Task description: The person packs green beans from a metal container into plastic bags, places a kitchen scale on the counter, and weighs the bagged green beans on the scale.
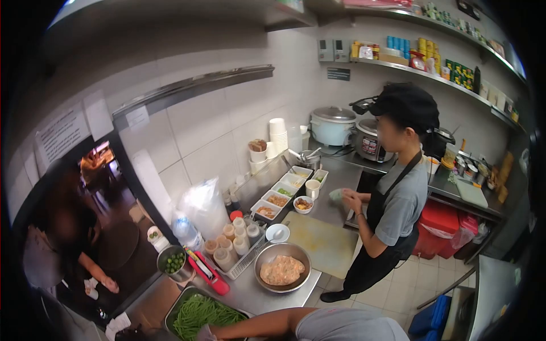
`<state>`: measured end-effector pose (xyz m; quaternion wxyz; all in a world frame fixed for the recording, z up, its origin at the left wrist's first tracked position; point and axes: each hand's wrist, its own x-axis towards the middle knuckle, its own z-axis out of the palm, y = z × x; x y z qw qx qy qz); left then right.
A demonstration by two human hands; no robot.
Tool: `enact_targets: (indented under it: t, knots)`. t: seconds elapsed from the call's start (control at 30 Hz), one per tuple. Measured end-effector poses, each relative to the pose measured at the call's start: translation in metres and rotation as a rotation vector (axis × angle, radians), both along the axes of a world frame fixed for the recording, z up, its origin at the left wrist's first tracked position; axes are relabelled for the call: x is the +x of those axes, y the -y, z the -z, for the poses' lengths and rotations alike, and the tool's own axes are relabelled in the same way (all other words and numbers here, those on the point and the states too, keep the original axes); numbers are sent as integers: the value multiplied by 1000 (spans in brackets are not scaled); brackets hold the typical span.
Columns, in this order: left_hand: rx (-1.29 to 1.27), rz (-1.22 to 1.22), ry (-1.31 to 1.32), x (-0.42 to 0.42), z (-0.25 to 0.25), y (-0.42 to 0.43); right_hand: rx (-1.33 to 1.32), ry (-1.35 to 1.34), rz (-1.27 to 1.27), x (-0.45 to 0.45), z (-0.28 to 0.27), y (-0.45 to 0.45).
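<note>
Head view: green beans (199, 312) are heaped in a metal tray (243, 311), with the right hand (209, 333) placed at their near edge; its fingers are partly cut off, so its grip cannot be told, nor can the left hand's.

- The head view looks forward and down from the person's head, over the counter (243, 290) toward the room's corner.
- Closest: beans (199, 315) and a grey sleeve (350, 325), along the bottom edge.
- Farther off: a co-worker (392, 199), then the shelf (422, 73).
- Wide, bowed, dark-cornered.
</note>
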<state>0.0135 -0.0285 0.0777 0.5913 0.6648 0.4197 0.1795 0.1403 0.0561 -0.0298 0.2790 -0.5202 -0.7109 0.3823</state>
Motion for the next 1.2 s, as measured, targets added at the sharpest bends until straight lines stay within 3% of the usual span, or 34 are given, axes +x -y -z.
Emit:
enact_targets:
  t: [0.1, 0.27, 0.37, 0.43, 0.5, 0.63, 0.7, 0.77, 0.8, 0.83, 0.87, 0.9, 0.93, 1.03, 1.1, 1.2]
  knots:
    - [-117, 4, 139, -2, -13, 4, -13, -14, -19, -5, 3, 4]
    - [-66, 50, 130, -7, -8, 3, -29, -38, -35, -9, 7, 6]
    - [73, 54, -13, 1, -20, 11, -36, -46, -46, -10, 7, 9]
    - [-27, 49, -75, 6, -23, 11, -38, -48, -48, -9, 2, 13]
    - [-17, -91, -4, 13, -9, 10, -40, -43, -62, -11, 3, 14]
    - [-69, -80, 127, 1, 5, 8, -50, -7, -101, -8, 3, 16]
    - [62, 30, 99, -1, -9, 7, -83, 21, -139, -2, 4, 21]
    - [-12, -35, 112, -5, -4, 8, -126, 81, -191, 9, 6, 19]
    - [-7, -108, 144, -10, 2, 6, -125, 134, -196, 21, -49, 35]
    - [2, -176, 176, -15, 8, 5, 94, 40, -97, 26, -44, 44]
    - [10, -278, 180, -19, 11, 2, 145, -16, -73, 29, -25, 46]
    - [18, -374, 183, -25, 14, -1, 27, -138, -99, 41, -38, 52]
    - [5, -429, 171, -31, 22, -3, -236, -540, -84, 48, -27, 62]
    - [26, -686, 288, -47, 49, -16, -405, -645, -79, 60, -55, 74]
    - [174, -709, 150, -55, 66, -21, -156, -179, 154, 58, -80, 77]
    - [285, -675, 135, -52, 63, -25, -195, -247, 154, 71, -73, 90]
